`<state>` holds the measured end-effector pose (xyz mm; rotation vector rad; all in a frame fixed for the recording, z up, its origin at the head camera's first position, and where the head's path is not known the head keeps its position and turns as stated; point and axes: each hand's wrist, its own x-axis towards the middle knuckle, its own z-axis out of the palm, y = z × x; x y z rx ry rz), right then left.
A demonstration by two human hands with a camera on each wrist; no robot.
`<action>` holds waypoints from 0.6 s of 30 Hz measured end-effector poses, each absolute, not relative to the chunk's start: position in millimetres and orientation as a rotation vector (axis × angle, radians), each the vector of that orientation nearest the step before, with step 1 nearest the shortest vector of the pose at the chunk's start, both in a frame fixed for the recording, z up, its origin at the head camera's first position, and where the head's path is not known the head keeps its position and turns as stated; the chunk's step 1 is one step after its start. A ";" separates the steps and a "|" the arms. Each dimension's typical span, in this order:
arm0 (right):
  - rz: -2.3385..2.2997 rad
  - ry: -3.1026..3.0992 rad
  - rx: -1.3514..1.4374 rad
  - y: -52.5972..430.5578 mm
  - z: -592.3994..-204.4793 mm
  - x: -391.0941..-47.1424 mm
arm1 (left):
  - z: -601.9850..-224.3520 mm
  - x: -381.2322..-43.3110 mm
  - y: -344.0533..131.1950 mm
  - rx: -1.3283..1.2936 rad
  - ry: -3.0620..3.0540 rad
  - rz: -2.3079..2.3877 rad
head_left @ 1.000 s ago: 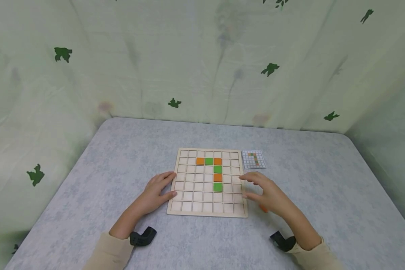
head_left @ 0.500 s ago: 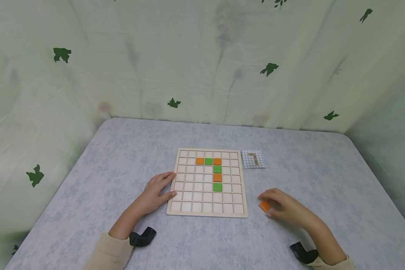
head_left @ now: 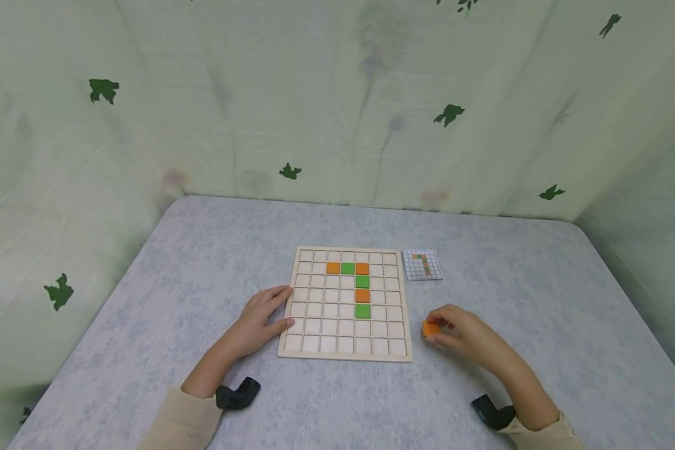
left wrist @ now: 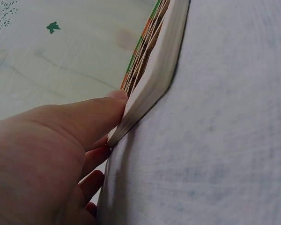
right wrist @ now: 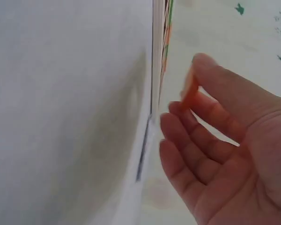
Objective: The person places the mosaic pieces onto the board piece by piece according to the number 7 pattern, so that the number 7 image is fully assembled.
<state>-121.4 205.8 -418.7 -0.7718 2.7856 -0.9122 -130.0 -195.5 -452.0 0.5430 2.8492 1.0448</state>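
Note:
My right hand (head_left: 472, 334) pinches an orange square tile (head_left: 430, 329) between thumb and fingers, to the right of the wooden grid board (head_left: 323, 327). In the right wrist view the tile (right wrist: 190, 89) is held up on edge, clear of the table. My left hand (head_left: 257, 320) rests at the board's left edge, thumb and fingertips touching the frame. The left wrist view shows the thumb (left wrist: 100, 112) against the board's rim (left wrist: 161, 65). On the board, three orange and three green tiles alternate: a short row, then a column down from its right end.
A small pattern card (head_left: 423, 265) lies beside the board's upper right corner, printed with a coloured figure on a grid. The grey table (head_left: 230, 244) ends at a pale curtain (head_left: 337, 125) with green leaf shapes. Each wrist bears a black device (head_left: 239, 394).
My right hand drew back from the board's right edge, took the orange tile from the table, and lifted it slightly up and left. The left hand has stayed in place.

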 end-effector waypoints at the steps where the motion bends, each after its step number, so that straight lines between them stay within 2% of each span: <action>1: -0.928 2.796 -0.791 200.9 -416.0 -122.5 | -452.0 -130.1 -195.5 0.543 2.850 1.044; 8: -1.065 2.833 -0.930 162.6 -409.3 -131.4 | -452.8 -130.3 -195.8 0.545 2.850 1.047; 18: -1.090 2.722 -0.943 117.9 -433.1 -135.7 | -454.4 -131.2 -196.1 0.554 2.857 1.035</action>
